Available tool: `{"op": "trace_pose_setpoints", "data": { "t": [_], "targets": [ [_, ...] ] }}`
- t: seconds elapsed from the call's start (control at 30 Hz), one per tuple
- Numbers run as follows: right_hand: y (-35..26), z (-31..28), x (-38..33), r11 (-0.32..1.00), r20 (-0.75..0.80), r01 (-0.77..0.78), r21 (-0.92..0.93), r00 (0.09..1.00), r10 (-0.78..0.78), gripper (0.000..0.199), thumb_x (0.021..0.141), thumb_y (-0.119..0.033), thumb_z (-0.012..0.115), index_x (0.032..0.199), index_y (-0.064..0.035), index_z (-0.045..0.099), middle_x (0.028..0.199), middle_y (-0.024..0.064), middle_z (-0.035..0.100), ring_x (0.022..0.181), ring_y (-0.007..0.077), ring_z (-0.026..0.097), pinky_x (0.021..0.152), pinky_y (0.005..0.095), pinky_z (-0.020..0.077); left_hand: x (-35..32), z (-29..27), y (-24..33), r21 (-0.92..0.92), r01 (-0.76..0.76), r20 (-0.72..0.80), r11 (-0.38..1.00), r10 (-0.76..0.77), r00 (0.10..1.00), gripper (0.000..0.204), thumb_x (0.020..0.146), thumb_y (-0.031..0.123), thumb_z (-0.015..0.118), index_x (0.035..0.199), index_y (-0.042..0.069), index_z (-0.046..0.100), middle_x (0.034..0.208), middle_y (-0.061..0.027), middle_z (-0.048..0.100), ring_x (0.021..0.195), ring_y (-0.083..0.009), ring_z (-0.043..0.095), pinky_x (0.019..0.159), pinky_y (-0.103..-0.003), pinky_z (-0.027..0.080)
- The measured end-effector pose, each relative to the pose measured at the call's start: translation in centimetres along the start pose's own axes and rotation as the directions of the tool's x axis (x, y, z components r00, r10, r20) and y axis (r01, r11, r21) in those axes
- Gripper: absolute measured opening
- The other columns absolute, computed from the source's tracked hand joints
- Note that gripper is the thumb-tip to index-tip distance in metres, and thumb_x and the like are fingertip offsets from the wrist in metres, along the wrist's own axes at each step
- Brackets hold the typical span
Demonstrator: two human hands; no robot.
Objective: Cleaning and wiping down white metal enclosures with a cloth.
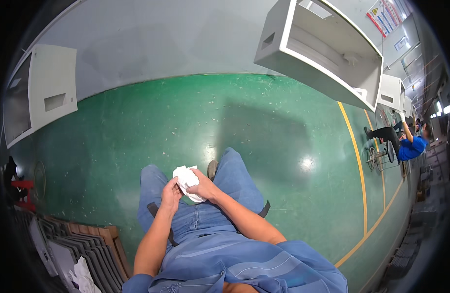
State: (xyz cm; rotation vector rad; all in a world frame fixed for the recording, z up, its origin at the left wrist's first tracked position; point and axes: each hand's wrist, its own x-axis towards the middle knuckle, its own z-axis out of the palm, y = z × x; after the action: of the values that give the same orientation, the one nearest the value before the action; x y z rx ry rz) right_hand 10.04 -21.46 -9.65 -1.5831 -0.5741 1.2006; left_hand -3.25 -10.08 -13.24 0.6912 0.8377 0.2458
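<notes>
While the trousered legs (239, 183) are spread over the green floor (137, 127), a crumpled white cloth (182, 174) is held up between the knees, just ahead of the lap, and both hands are on it! By the left hand (170, 195) its near left edge is pinched at the fingertips; by the right hand (203, 187) the other side is grasped, fingers wrapped over the folds. How tightly it is squeezed cannot be told.

Out ahead to the right, a big hollow cabinet (267, 56) is seen raised above the floor, and off to the left another box (61, 83) is matched to it in pale grey. Down at lower left, grey panels (100, 256) are stacked in a row, with a white rag (83, 277) draped there. Far right, beyond the yellow lines (354, 141), a wheeled stool (380, 158) is occupied by a co-worker (412, 148) in blue.
</notes>
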Motion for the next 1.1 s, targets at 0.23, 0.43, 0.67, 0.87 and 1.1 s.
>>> {"op": "trace_pose_setpoints", "data": {
  "t": [0.23, 0.43, 0.67, 0.87, 1.1],
  "targets": [
    [0.8, 0.1, 0.1, 0.999, 0.028, 0.003, -0.043, 1.000, -0.002, 0.085, 0.070, -0.014, 0.073, 0.144, -0.0037, 0.035, 0.126, 0.0161, 0.055, 0.119, 0.0252, 0.054, 0.101, 0.0328, 0.0411, -0.2, 0.2, -0.2, -0.020, -0.014, -0.002, 1.000, 0.013, 1.000, 0.042, 0.094, 0.034, 0.053, 0.123, 0.004, 0.056, 0.114, -0.0094, 0.062, 0.104, -0.0217, 0.061, 0.092, -0.039, 0.049],
    [0.6, -0.1, -0.3, 0.998, 0.022, 0.047, -0.052, 0.999, -0.046, 0.084, 0.071, -0.015, 0.074, 0.144, -0.0014, 0.034, 0.127, 0.0162, 0.055, 0.119, 0.0247, 0.053, 0.102, 0.0336, 0.0409, -0.6, 0.5, -0.1, -0.036, -0.021, -0.005, 0.999, 0.021, 1.000, 0.039, 0.095, 0.034, 0.052, 0.119, 0.004, 0.058, 0.111, -0.0104, 0.063, 0.103, -0.0221, 0.061, 0.091, -0.038, 0.049],
    [0.2, -0.3, -0.3, 0.924, -0.200, 0.060, 0.377, 0.980, 0.018, 0.082, 0.074, -0.010, 0.073, 0.143, -0.0004, 0.031, 0.125, 0.0132, 0.053, 0.114, 0.0217, 0.054, 0.096, 0.0336, 0.0458, -0.6, -0.6, -0.4, 0.081, 0.055, -0.024, 0.995, -0.053, 0.998, 0.032, 0.097, 0.031, 0.049, 0.102, 0.002, 0.060, 0.101, -0.0141, 0.065, 0.097, -0.0227, 0.063, 0.087, -0.036, 0.052],
    [1.0, 0.5, 0.6, 0.895, -0.364, 0.159, 0.418, 0.932, 0.004, 0.080, 0.074, -0.010, 0.074, 0.141, -0.0004, 0.032, 0.126, 0.0135, 0.051, 0.114, 0.0214, 0.053, 0.097, 0.0341, 0.0454, -0.8, -0.6, 0.5, 0.206, 0.026, -0.005, 0.978, -0.026, 1.000, 0.023, 0.094, 0.022, 0.053, 0.097, 0.001, 0.061, 0.098, -0.0150, 0.065, 0.093, -0.0249, 0.064, 0.084, -0.035, 0.053],
    [0.8, 2.0, 2.1, 0.845, -0.361, 0.277, 0.458, 0.926, -0.108, 0.086, 0.078, -0.021, 0.080, 0.144, -0.0025, 0.030, 0.129, 0.0123, 0.050, 0.117, 0.0198, 0.051, 0.098, 0.0318, 0.0437, -0.3, -2.0, 1.1, 0.238, 0.014, -0.006, 0.971, -0.012, 1.000, 0.016, 0.092, 0.021, 0.056, 0.094, 0.005, 0.060, 0.093, -0.0114, 0.066, 0.086, -0.0208, 0.065, 0.077, -0.031, 0.053]
  ]
}}
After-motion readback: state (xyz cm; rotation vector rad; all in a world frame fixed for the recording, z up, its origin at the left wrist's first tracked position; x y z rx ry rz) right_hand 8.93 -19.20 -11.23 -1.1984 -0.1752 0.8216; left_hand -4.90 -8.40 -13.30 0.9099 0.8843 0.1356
